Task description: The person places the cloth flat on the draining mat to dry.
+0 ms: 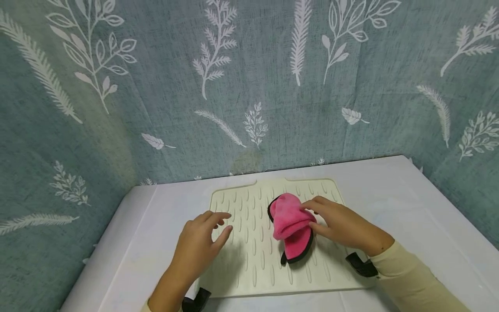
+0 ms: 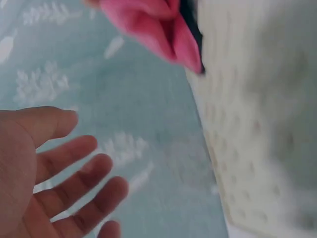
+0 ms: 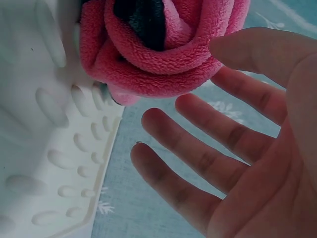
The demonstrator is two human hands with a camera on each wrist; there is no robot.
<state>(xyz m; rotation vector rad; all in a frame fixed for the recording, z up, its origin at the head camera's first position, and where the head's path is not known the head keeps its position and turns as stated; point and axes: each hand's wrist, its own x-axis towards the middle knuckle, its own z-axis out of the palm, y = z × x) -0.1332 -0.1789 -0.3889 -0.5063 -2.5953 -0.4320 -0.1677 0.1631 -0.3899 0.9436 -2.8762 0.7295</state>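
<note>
Left hand stands parted, empty; right hand touches pink cloth, fingers apart. I recommend pinching its black edge first.

Right sleeve: mine is long, plain and pale cream, with soft creases towards the wrist.
Right wrist piece: black and roughly rectangular, worn beside the sleeve's end.
Left sleeve: only a small cream edge of mine shows.
Left wrist piece: also black, with straight edges.
Right fingers: bare, with rounded tips.
</note>
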